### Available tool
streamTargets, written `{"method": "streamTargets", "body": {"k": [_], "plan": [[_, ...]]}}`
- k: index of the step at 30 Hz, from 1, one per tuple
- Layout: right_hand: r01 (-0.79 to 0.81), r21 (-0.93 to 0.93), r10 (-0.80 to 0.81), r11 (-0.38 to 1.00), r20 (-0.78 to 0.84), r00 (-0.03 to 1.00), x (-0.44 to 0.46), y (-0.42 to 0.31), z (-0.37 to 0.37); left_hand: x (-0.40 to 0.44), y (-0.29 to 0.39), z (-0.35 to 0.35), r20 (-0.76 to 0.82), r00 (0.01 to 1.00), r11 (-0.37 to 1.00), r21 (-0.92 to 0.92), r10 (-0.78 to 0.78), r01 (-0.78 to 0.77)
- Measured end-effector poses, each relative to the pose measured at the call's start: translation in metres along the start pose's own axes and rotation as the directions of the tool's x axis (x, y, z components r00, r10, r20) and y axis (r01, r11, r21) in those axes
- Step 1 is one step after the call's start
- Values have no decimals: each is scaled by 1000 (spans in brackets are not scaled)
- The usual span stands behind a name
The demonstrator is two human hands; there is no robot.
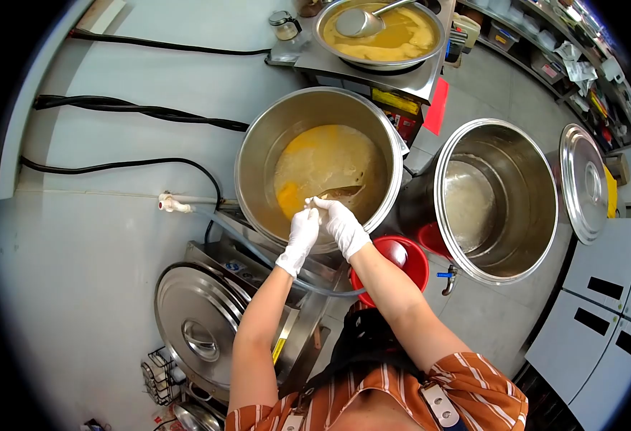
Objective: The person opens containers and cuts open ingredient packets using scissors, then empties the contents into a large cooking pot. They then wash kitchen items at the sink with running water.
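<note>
A large steel pot (251, 154) holds cloudy yellowish liquid (326, 161) with an orange patch at its lower left. Over its near side, both of my hands wear white gloves and meet close together. My left hand (303, 233) has its fingers closed at the small pale end of something too small to name. Beside it, my right hand (341, 224) is also closed, its fingertips touching the same spot. A brown, ladle-like piece (343, 192) lies in the liquid just beyond my fingertips; whether either hand holds it is unclear.
Right of the pot stands another steel pot (499, 205) with a tap, its lid (588, 183) behind. A red bucket (417, 269) is near my right forearm. A wide pan (430, 43) with a ladle sits at the top. Lids (193, 323) lean lower left; a hose (323, 290) crosses below.
</note>
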State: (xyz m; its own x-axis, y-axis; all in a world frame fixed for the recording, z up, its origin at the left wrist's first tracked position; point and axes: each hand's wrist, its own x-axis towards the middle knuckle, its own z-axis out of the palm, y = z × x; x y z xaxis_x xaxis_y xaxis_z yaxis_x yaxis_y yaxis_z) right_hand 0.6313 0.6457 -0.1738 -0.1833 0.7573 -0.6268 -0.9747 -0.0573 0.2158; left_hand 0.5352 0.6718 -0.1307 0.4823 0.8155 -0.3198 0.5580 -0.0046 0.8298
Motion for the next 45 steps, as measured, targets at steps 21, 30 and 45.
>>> {"method": "streamTargets", "body": {"k": [21,30,45], "plan": [[-62,-280,109,958,155,982,7,12,-7,22,-14,-9,3,988,967,207,152,-149],[172,-263,-174,949,13,985,-6,4,5,4,4,1,-102,988,950,302,118,-82],[-98,-23,98,995,22,995,4,-13,-11,0,22,-24,212,879,897,-30,-426,442]]}}
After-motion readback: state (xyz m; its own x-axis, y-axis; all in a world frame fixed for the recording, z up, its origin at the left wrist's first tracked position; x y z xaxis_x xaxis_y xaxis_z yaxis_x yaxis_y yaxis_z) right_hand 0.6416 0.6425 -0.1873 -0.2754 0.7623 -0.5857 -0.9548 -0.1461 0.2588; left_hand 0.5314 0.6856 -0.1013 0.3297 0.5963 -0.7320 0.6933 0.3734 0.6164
